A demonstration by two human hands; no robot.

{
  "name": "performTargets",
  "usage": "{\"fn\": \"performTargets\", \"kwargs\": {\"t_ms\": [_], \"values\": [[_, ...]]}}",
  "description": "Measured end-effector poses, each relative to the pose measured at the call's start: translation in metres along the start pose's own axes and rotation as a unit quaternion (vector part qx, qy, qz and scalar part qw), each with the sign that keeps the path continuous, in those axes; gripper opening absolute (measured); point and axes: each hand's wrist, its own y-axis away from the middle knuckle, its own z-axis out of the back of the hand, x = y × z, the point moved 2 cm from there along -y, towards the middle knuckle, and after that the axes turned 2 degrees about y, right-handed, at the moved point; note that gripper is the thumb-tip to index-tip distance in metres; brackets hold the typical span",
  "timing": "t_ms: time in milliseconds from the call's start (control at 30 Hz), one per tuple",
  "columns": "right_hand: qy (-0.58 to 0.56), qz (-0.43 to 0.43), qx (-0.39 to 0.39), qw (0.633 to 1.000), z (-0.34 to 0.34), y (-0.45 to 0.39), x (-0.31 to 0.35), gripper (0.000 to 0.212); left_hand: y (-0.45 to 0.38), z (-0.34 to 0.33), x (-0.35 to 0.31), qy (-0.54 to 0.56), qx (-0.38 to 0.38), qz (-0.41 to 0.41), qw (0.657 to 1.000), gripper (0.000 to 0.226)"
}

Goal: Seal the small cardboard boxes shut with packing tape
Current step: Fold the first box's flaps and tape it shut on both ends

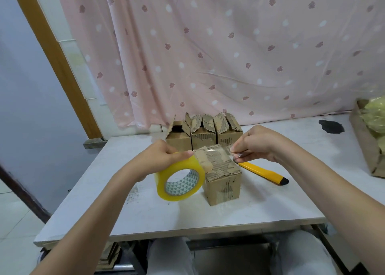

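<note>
A small cardboard box [223,179] with its flaps folded down stands in the middle of the white table [208,214]. My left hand [164,157] holds a yellowish roll of clear packing tape [180,180] just left of the box. My right hand [257,142] pinches the free end of the tape strip [214,150], which is stretched over the box top. Three more small boxes [203,136] stand behind in a row, their flaps up.
A yellow utility knife [263,172] lies on the table right of the box, under my right hand. A larger cardboard box [366,143] with pale green packing stuff sits at the right edge. A pink curtain hangs behind. A dark spot [331,126] marks the table.
</note>
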Motion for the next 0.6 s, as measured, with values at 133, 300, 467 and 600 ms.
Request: {"fn": "performTargets", "kwargs": {"t_ms": [133, 300, 467, 600], "values": [[0.041, -0.003, -0.014, 0.999, -0.003, -0.004, -0.003, 0.007, -0.004, -0.006, -0.001, -0.015, -0.001, 0.01, 1.0, 0.059], [0.063, -0.017, -0.02, 0.998, -0.005, -0.007, -0.007, 0.01, -0.007, -0.01, -0.003, -0.047, -0.004, 0.016, 0.999, 0.06], [0.094, -0.017, -0.023, 0.995, -0.006, -0.008, -0.004, 0.02, -0.012, -0.013, -0.004, -0.063, 0.008, 0.031, 0.997, 0.061], [0.101, -0.011, -0.019, 0.995, -0.008, -0.01, -0.003, 0.02, -0.015, -0.013, -0.003, -0.074, 0.014, 0.032, 0.997, 0.066]]}}
